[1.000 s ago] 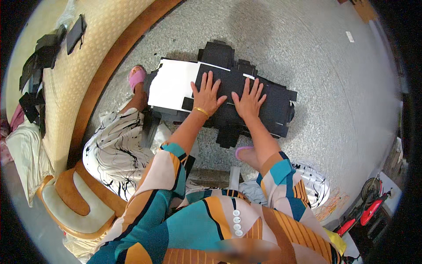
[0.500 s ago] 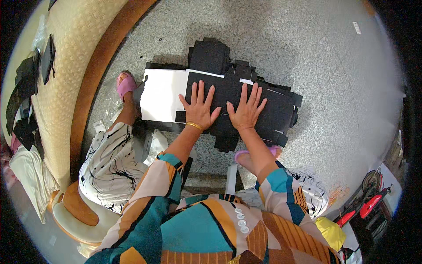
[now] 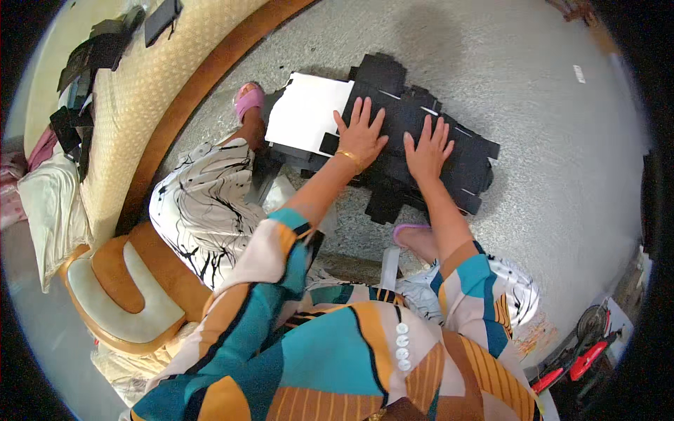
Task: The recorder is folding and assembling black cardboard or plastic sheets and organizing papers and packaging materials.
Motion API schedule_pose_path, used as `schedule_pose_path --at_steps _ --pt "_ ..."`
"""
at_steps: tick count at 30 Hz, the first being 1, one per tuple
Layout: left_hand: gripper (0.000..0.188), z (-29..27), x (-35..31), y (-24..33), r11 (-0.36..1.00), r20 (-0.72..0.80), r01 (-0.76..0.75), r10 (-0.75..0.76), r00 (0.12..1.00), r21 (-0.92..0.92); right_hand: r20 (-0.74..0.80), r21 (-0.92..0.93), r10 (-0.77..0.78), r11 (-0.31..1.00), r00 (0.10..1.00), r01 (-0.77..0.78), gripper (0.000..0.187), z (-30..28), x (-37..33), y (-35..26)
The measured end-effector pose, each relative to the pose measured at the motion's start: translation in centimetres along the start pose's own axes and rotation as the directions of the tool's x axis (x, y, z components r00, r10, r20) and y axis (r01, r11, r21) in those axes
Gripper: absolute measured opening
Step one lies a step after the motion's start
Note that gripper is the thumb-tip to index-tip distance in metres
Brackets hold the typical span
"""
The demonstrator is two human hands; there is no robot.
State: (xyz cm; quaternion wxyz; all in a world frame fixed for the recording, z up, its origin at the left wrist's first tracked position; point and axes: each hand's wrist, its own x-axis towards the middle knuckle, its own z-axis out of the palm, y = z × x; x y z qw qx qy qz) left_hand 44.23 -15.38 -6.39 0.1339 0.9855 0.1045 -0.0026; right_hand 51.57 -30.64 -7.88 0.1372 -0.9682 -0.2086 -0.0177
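A stack of flat, die-cut black cardboard sheets (image 3: 394, 123) lies in front of me, with tabs sticking out on several sides. At its left end a white panel (image 3: 307, 112) faces up. My left hand (image 3: 361, 139), with a gold bangle at the wrist, rests palm down on the black part beside the white panel, fingers spread. To its right my right hand (image 3: 427, 154) also presses flat on the black card, fingers apart. Neither hand grips anything. What supports the stack is hidden beneath it.
A cream padded bed frame (image 3: 151, 91) with a brown edge runs along the left, with black pieces (image 3: 105, 49) on it. A wooden seat (image 3: 133, 281) stands at lower left. A red-and-black wheeled item (image 3: 588, 359) lies at lower right on the speckled floor (image 3: 562, 154).
The view has turned, so the stack appears tilted and farther right. Both hands stay flat on the card, in nearly the same places on it.
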Motion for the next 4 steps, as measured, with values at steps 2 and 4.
schedule_pose_path --at_steps 2,4 --pt "0.059 -5.5 0.3 1.5 0.998 0.083 -0.064 0.065 0.994 -0.012 -0.12 0.071 -0.044 0.996 0.992 0.053 0.064 -2.1 -1.4 0.3" --pt "0.057 -15.9 1.8 4.0 0.819 0.758 -0.099 0.563 0.329 -0.565 -0.107 0.078 -0.102 0.991 0.989 0.11 0.064 -3.9 -3.7 1.0"
